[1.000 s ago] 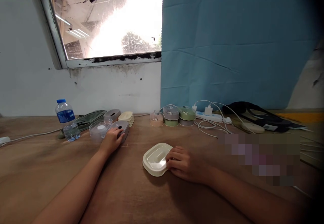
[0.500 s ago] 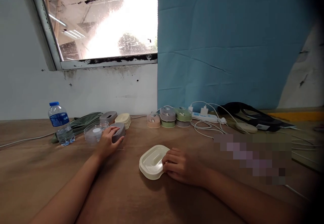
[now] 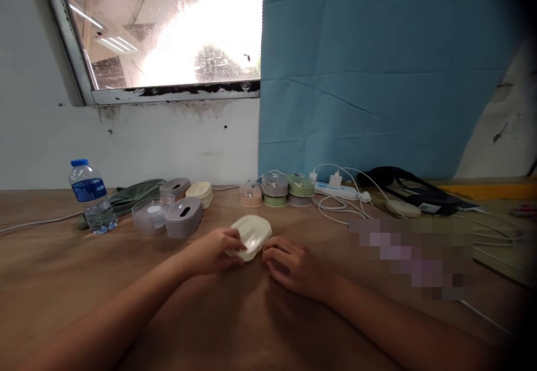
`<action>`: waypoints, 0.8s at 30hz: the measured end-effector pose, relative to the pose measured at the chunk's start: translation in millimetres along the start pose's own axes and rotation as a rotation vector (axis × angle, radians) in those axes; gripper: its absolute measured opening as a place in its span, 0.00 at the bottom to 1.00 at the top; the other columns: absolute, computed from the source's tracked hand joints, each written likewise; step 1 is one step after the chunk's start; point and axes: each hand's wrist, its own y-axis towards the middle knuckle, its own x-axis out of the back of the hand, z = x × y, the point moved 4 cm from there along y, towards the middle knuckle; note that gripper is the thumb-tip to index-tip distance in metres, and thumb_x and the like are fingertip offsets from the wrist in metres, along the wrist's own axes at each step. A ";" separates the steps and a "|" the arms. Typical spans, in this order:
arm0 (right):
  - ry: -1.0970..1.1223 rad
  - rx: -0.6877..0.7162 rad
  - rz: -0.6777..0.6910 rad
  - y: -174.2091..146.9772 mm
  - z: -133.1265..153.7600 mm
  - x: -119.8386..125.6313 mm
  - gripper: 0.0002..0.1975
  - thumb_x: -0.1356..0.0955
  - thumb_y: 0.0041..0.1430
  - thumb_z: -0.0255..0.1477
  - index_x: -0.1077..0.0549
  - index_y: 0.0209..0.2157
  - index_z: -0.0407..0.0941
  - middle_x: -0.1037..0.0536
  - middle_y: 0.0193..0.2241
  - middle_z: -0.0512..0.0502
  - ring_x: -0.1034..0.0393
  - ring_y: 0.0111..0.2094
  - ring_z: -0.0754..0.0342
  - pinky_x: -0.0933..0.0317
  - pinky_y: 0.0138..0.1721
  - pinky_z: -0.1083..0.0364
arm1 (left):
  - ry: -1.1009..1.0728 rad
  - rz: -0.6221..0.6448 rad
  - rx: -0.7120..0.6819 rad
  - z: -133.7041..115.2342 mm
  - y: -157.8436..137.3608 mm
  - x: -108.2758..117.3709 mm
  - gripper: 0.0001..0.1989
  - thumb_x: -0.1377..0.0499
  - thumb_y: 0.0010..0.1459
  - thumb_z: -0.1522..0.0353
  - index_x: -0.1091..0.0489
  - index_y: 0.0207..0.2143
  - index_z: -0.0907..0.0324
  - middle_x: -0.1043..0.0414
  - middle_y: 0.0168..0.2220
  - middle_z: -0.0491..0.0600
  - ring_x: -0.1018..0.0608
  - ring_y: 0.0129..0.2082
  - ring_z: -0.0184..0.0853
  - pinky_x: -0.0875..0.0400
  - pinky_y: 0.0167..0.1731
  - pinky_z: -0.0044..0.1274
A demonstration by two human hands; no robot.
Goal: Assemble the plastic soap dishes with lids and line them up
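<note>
A shallow cream plastic tray (image 3: 254, 231) is in front of me, slightly tilted, its surface blurred by motion. At its left edge, my left hand (image 3: 220, 250) is closed, with thumb and fingers on the rim. My right hand (image 3: 291, 264) has curled fingers against the tray's lower right edge. Behind my left hand is a grey oval box (image 3: 183, 222) with a dark slot in its top. Beside that box are a clear plastic container (image 3: 151, 220) and a stack of cream trays (image 3: 205, 193).
Another grey slotted box (image 3: 173, 187), a green pouch (image 3: 134, 196) and a water bottle (image 3: 93, 203) stand at the back left. Pink, grey and green boxes (image 3: 275, 187) line the wall. A power strip (image 3: 342, 191), cables and black straps (image 3: 413, 195) lie at the right.
My left hand has left the grey box and come right to the cream tray. The tray has shifted away from me and tilted. My right hand has stayed at its right side.
</note>
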 end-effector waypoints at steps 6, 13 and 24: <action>0.003 0.081 0.039 -0.6 8.6 -1.5 0.06 0.38 0.50 0.20 0.33 0.30 0.44 0.29 0.32 0.47 0.35 0.32 0.56 0.42 0.36 0.57 | 0.311 -0.340 0.344 89.7 40.7 66.6 0.15 0.47 0.53 0.64 0.28 0.41 0.59 0.29 0.41 0.50 0.26 0.38 0.34 0.35 0.40 0.22; -0.020 0.064 0.173 -2.6 7.0 -7.9 0.06 0.37 0.49 0.21 0.33 0.30 0.44 0.28 0.32 0.48 0.36 0.29 0.58 0.44 0.32 0.58 | 0.478 -0.281 0.632 174.9 51.2 79.6 0.13 0.48 0.50 0.68 0.26 0.33 0.62 0.28 0.39 0.54 0.26 0.39 0.38 0.37 0.40 0.23; -0.011 0.043 0.277 -4.7 3.4 -13.7 0.07 0.38 0.51 0.21 0.32 0.31 0.44 0.28 0.30 0.49 0.36 0.30 0.57 0.44 0.32 0.58 | 0.518 -0.344 0.655 162.0 70.6 66.5 0.25 0.48 0.51 0.60 0.33 0.46 0.68 0.38 0.49 0.63 0.33 0.49 0.52 0.42 0.49 0.38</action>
